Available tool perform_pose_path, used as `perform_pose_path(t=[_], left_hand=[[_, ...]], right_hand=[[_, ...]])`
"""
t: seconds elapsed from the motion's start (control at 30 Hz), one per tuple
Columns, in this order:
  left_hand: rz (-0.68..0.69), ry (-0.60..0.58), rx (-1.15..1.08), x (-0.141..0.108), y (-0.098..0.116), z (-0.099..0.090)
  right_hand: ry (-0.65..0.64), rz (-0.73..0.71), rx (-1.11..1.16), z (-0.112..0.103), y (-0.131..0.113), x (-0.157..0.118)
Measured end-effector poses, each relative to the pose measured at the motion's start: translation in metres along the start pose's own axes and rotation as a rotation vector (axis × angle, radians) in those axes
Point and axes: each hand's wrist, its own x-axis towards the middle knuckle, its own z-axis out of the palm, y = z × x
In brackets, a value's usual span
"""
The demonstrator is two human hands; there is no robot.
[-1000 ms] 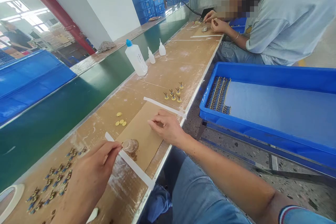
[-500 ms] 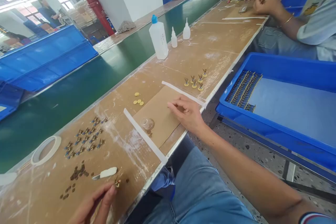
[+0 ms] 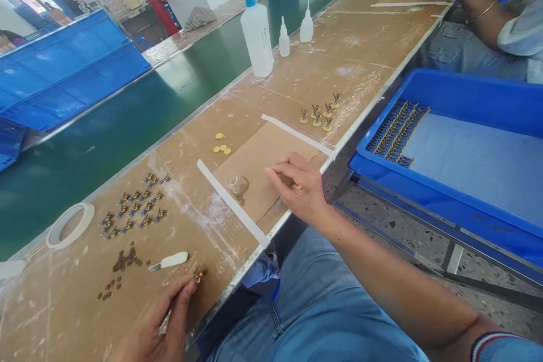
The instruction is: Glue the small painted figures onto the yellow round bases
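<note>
My left hand (image 3: pixel 169 314) pinches a small painted figurine (image 3: pixel 198 276) between thumb and forefinger, low over the table. Right by it is a small dark brown disc (image 3: pixel 205 272); whether they touch I cannot tell. A white-handled knife (image 3: pixel 173 260) lies just beyond. My right hand (image 3: pixel 299 186) hovers over the cardboard sheet (image 3: pixel 258 153), thumb and forefinger brought together; anything between them is too small to make out. To its left stands a small clear cup (image 3: pixel 236 184). Farther left are rows of figurines (image 3: pixel 136 203) and a heap of brown discs (image 3: pixel 125 260).
Yellow discs (image 3: pixel 223 149) lie beyond the cardboard, and figurines on yellow bases (image 3: pixel 316 116) stand to its right. A large bottle (image 3: pixel 258 39) and two small nozzle bottles (image 3: pixel 284 39) stand behind. A blue tray (image 3: pixel 475 181) holds rows of figurines. A tape roll (image 3: pixel 70 226) lies left. A co-worker sits at right.
My left hand has carried the figurine a little to the right, up to the lone brown disc. My right hand has shifted slightly toward the clear cup. The camera view has tilted down a little.
</note>
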Motion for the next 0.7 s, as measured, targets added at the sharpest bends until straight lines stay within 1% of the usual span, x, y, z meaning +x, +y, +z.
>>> perform_pose_path(t=[0.13,0.2,0.23,0.43,0.57,0.7], left_hand=[[0.336,0.175,0.084,0.000,0.014,-0.001],[0.449,0.233,0.094,0.000,0.021,-0.002],[0.482,0.248,0.093,0.000,0.023,-0.003],[0.530,0.290,0.060,0.000,0.023,-0.002],[0.510,0.271,0.088,0.001,0.022,-0.001],[0.516,0.251,0.110,0.001,0.024,-0.004]], right_hand=[[-0.008,-0.029,-0.055,0.003,0.003,0.000],[-0.009,-0.041,-0.083,0.004,0.004,0.000],[-0.008,-0.047,-0.096,0.005,0.004,-0.001],[0.002,-0.077,-0.138,0.006,0.006,-0.001],[0.007,-0.084,-0.147,0.006,0.006,-0.001],[0.011,-0.087,-0.151,0.006,0.006,-0.002]])
